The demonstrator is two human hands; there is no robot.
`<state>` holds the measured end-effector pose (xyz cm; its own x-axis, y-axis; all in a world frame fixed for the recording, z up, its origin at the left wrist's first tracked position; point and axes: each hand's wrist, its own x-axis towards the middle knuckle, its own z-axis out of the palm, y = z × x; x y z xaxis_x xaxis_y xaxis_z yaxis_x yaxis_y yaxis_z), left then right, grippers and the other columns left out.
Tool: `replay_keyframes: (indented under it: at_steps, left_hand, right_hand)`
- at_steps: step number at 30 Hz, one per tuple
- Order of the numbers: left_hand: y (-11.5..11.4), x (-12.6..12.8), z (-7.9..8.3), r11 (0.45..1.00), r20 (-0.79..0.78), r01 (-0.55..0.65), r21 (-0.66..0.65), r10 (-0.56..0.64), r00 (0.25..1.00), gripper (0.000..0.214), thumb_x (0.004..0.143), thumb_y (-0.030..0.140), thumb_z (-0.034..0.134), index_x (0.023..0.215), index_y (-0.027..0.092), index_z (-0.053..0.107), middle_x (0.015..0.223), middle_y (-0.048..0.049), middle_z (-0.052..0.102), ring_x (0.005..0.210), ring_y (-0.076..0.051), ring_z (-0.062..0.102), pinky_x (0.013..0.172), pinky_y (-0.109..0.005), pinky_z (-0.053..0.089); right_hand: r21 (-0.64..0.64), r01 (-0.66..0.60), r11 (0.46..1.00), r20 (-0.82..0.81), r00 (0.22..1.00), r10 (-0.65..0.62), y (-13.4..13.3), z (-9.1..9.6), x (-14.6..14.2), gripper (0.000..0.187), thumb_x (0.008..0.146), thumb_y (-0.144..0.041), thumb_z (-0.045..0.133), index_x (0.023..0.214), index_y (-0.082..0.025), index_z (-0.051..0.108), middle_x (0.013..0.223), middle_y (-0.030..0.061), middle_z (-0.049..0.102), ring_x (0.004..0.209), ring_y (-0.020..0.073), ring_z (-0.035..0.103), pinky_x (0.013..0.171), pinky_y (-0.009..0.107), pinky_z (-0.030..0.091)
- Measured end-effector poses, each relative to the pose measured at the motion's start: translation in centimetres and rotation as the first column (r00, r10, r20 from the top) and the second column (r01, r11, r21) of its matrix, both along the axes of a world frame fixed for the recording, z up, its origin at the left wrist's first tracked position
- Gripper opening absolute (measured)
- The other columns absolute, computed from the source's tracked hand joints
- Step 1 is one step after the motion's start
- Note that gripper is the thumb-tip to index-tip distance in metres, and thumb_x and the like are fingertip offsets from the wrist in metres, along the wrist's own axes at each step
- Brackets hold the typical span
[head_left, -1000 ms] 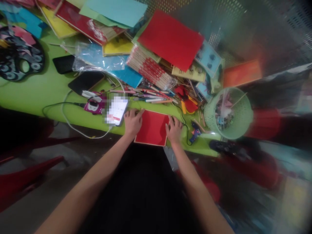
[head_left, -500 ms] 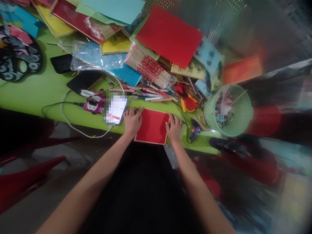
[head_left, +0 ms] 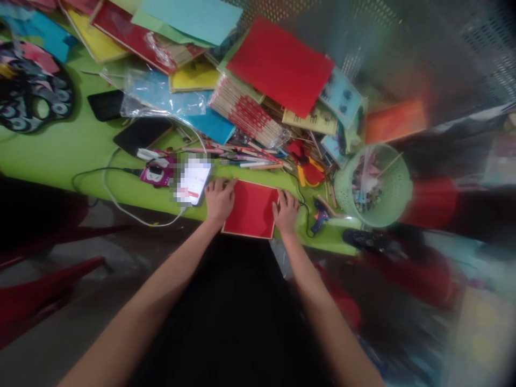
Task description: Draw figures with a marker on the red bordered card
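At the far left, a dark patterned object [head_left: 24, 115] topped with pink scraps is seen on the green desk [head_left: 92, 145], its position hardly altered except for a slight shift of the whole view. Further right, a purple socket block [head_left: 156, 174] is set just beside a phone [head_left: 199, 177] (its screen lit, partly blurred out). Next, the left hand [head_left: 220, 201] is kept at the left edge of a red panel [head_left: 253, 209], and no real change in its pose can be made out over the last second. From this, the panel is judged to be held steady rather than moved. It is laid flat at the near edge of the desk, between the two sets of fingers, both touching it near its far corners. The left fingers are bent and a little apart; the right hand [head_left: 286, 211] is placed likewise, slightly spread along the right edge. Whether the rim is pinched from below cannot be told. Beyond, a glue gun [head_left: 321, 216] is left near the right hand, then a green basket [head_left: 404, 185] of scraps.
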<state>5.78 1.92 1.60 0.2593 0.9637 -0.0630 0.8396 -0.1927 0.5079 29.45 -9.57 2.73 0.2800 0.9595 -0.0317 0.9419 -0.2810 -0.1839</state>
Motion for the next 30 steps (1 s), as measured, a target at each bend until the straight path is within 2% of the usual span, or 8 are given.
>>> replay_keyframes:
  at_steps: [13,20,25,30]
  left_hand:
    - [0.17,-0.11,-0.32,1.000,0.008,0.017,0.017,-0.017,1.000,0.047,0.100,0.022,0.050,0.140,0.030,0.073,0.133,-0.0178,0.067,0.116,-0.036,0.058,0.098,-0.052,0.040]
    - [0.24,-0.09,-0.11,1.000,0.012,0.014,0.023,-0.015,1.000,0.046,0.098,0.023,0.051,0.137,0.029,0.075,0.132,-0.0176,0.068,0.115,-0.036,0.058,0.096,-0.052,0.041]
    - [0.30,0.05,0.06,1.000,0.018,0.011,0.012,-0.011,1.000,0.048,0.094,0.021,0.055,0.136,0.031,0.075,0.131,-0.0168,0.069,0.116,-0.037,0.058,0.097,-0.054,0.041]
    - [0.25,0.04,0.11,1.000,0.017,0.009,0.008,-0.009,1.000,0.046,0.097,0.022,0.052,0.137,0.029,0.074,0.131,-0.0168,0.069,0.116,-0.037,0.059,0.098,-0.052,0.041]
  right_hand:
    - [0.014,-0.002,1.000,0.029,1.000,0.002,0.11,-0.06,-0.08,0.055,0.109,-0.044,0.043,0.159,-0.026,0.055,0.154,0.0145,0.059,0.132,0.0319,0.053,0.113,0.046,0.040]
    - [-0.008,-0.010,1.000,0.069,0.998,0.011,0.01,-0.28,0.01,0.056,0.109,-0.042,0.046,0.162,-0.027,0.051,0.155,0.0145,0.058,0.132,0.0298,0.053,0.114,0.045,0.040]
    - [-0.013,-0.001,1.000,0.055,0.998,0.001,0.06,-0.29,0.03,0.055,0.110,-0.044,0.042,0.161,-0.026,0.052,0.155,0.0132,0.058,0.132,0.0301,0.052,0.114,0.044,0.039]
    - [-0.011,0.007,1.000,0.036,0.999,-0.006,0.13,-0.24,0.01,0.055,0.109,-0.044,0.043,0.160,-0.026,0.054,0.154,0.0153,0.058,0.133,0.0315,0.052,0.113,0.047,0.040]
